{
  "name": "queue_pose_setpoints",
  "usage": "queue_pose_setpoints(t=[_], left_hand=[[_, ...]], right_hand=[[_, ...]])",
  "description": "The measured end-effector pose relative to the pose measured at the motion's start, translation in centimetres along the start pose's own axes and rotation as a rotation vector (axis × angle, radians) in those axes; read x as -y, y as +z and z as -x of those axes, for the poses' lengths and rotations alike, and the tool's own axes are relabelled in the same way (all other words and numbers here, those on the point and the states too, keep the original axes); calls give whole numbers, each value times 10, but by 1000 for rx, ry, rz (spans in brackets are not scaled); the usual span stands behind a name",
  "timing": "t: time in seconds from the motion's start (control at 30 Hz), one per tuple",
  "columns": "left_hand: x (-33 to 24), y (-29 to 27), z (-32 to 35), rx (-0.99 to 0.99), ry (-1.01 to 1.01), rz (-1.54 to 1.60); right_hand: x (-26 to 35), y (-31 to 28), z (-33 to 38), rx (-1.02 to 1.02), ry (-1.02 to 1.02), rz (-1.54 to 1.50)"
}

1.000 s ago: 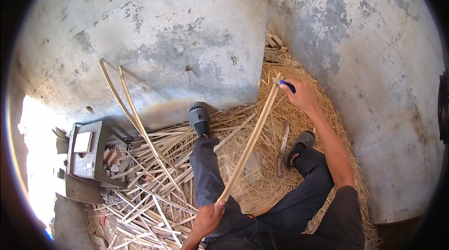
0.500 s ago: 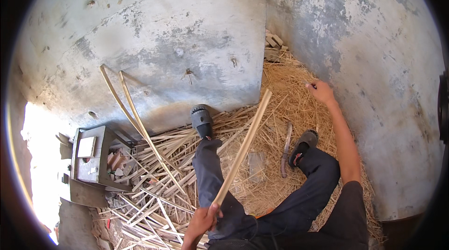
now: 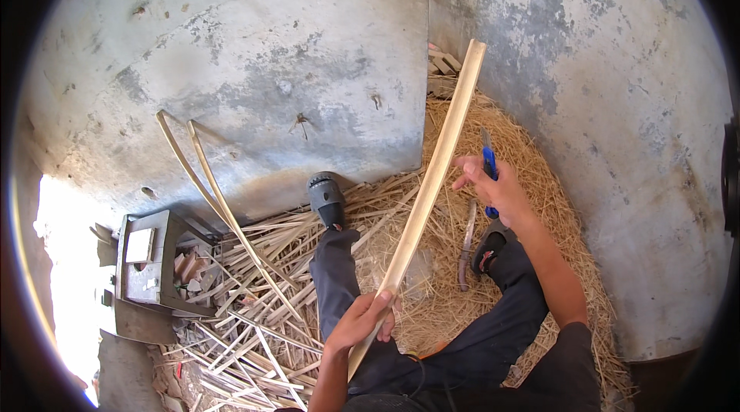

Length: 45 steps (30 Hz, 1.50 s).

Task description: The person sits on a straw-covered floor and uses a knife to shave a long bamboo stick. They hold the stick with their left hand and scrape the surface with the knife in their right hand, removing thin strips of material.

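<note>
Daylight glares at the far left edge, beside a grey metal box (image 3: 146, 273) that sits on the ground with scraps of broken wood (image 3: 187, 264) in its open part. Just right of the box, two thin curved bamboo strips (image 3: 202, 181) lean against the stained concrete wall (image 3: 254, 80), their lower ends buried in a heap of split bamboo slats (image 3: 254, 312) spread over the floor. The person's left leg in dark trousers stretches across that heap, its grey shoe (image 3: 327, 198) near the foot of the wall. The left hand (image 3: 361, 321) is clenched around the lower part of a long bamboo slat (image 3: 428, 188), which rises slantwise up and to the right until its top end shows against the corner where the two walls meet. Right of the slat, and apart from it, the right hand (image 3: 497, 190) grips a blue-handled knife (image 3: 488, 168) with the blade pointing upward and the forefinger partly extended. Below that hand a second tool (image 3: 465, 246), long and dark, lies on the straw-like shavings (image 3: 532, 181) beside the right foot's black sandal (image 3: 490, 246). The shavings pile up against the right-hand concrete wall (image 3: 617, 104), with a few short wood offcuts (image 3: 443, 65) in the corner.
</note>
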State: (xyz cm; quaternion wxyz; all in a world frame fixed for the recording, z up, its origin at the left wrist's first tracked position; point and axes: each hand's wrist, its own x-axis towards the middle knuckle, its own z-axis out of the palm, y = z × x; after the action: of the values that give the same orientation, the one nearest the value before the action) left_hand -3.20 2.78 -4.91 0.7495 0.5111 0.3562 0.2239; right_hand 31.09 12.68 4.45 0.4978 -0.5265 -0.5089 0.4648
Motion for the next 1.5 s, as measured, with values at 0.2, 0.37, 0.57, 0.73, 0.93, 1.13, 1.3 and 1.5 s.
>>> queue_pose_setpoints(t=[0.2, 0.37, 0.57, 0.73, 0.93, 1.13, 1.3, 1.5], left_hand=[[-1, 8, -10, 61, -47, -17], [2, 12, -16, 38, 4, -1], [-10, 35, -20, -274, 78, -191], [-8, 45, -21, -421, 107, -311], [-13, 40, -24, -480, 228, -464], [-23, 39, -22, -404, 240, -475], [-13, 37, -28, -465, 329, -586], [-8, 33, -21, -399, 182, -565]], right_hand=[[-17, 11, 4, -21, -153, -27], [-23, 9, 1, -31, -130, -26], [-24, 11, -1, -15, -130, -14], [-25, 10, -2, -52, -137, -20], [-13, 13, 7, -12, -52, -66], [-5, 20, 7, 103, -65, -219], [-8, 14, 7, 118, -86, -193], [-15, 12, 4, 50, -141, -268]])
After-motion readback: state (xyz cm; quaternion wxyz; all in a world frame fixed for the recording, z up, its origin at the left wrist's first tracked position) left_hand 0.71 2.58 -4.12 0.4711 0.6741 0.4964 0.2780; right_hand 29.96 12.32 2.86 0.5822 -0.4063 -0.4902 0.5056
